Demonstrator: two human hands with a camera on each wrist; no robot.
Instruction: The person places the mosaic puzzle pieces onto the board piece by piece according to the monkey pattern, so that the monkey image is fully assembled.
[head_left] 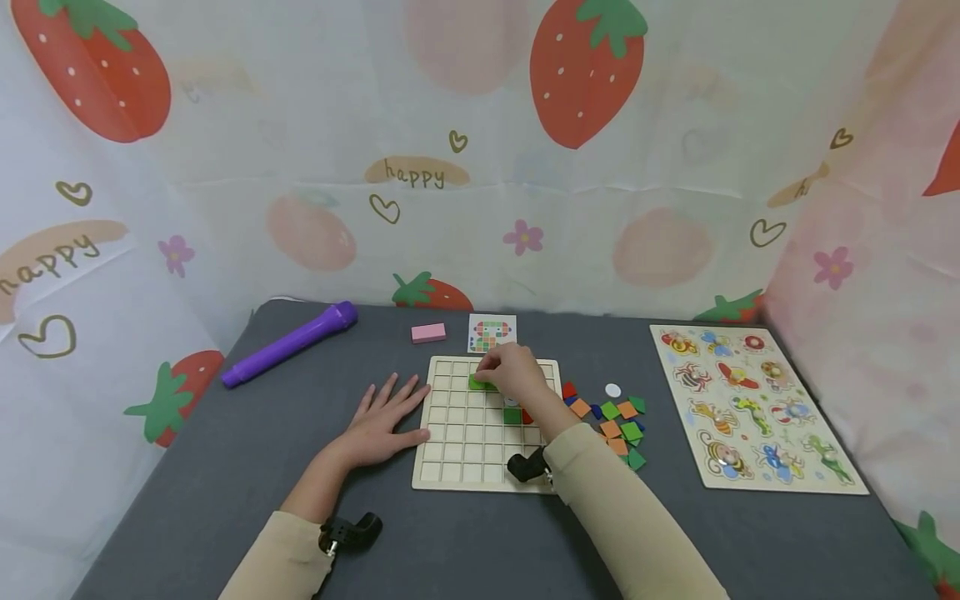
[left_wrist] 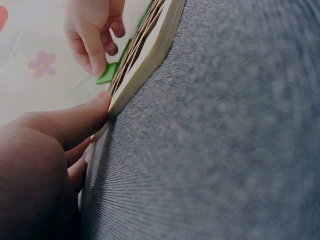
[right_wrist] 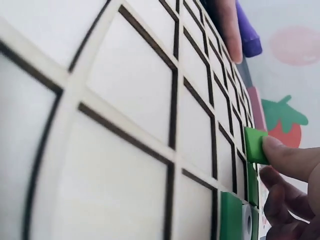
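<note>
A pale wooden grid board lies flat on the table. My right hand pinches a light green square tile between thumb and fingers over the far rows of the board. The tile stands slightly tilted in the right wrist view, close over the grid. A dark green tile and a red tile sit in the board's right part, partly covered by my right forearm. With fingers spread, my left hand rests beside the board, its thumb touching the left edge.
Loose coloured tiles and a white disc lie right of the board. Behind it are a patterned card and a pink block. A purple tube lies far left, an insect picture board far right.
</note>
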